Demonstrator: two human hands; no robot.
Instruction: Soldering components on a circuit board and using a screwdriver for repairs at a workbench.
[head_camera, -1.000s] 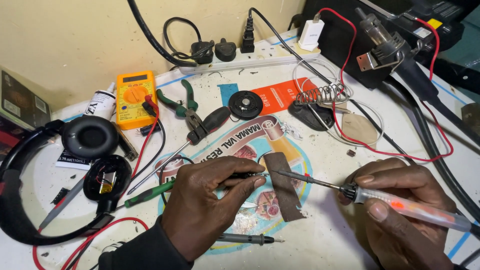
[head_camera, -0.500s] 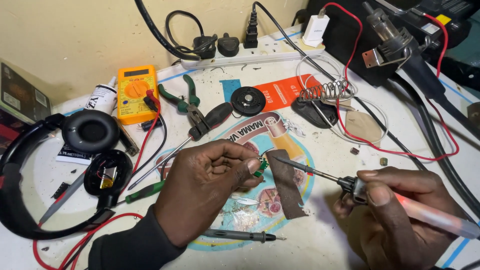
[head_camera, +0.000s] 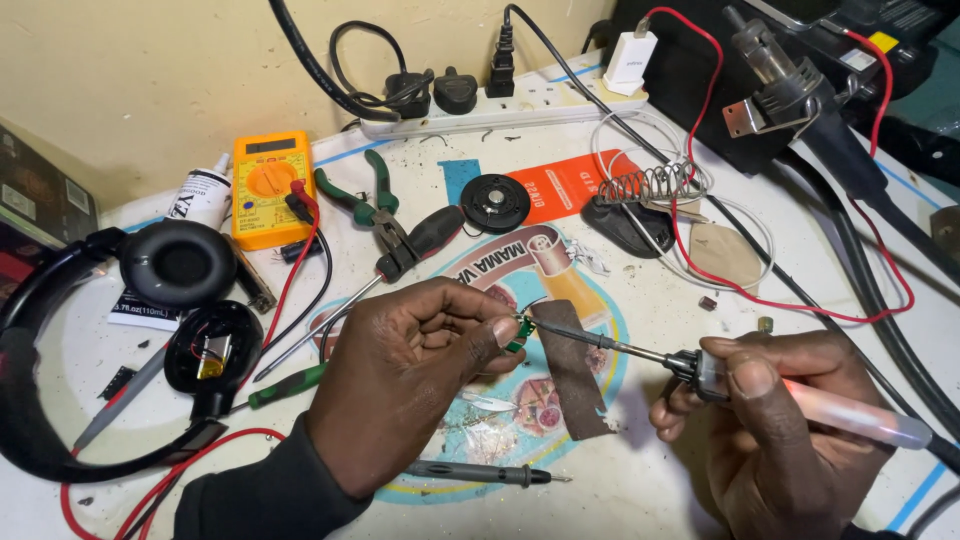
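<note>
My left hand (head_camera: 415, 365) pinches a small green circuit board (head_camera: 519, 330) between thumb and fingers, just above the table. My right hand (head_camera: 775, 420) grips a soldering iron (head_camera: 800, 395) with a pale translucent handle; its metal tip (head_camera: 545, 325) touches the green board. Under the tip lies a dark brown strip (head_camera: 572, 372) on a round printed mat (head_camera: 555, 265). A pair of tweezers (head_camera: 490, 402) lies on the mat below my left hand.
Opened black headphones (head_camera: 150, 300) lie at left, with an orange multimeter (head_camera: 268, 187), green pliers (head_camera: 365, 200) and screwdrivers (head_camera: 400, 255) behind. A power strip (head_camera: 500, 105), coiled iron stand (head_camera: 650, 185), hot-air gun (head_camera: 800, 90) and red wires (head_camera: 800, 300) fill the back right. A black probe (head_camera: 480, 472) lies near the front.
My left hand has lifted off the mat and brought the small green board up. The soldering iron tip has moved left onto the board, and my right hand has shifted slightly.
</note>
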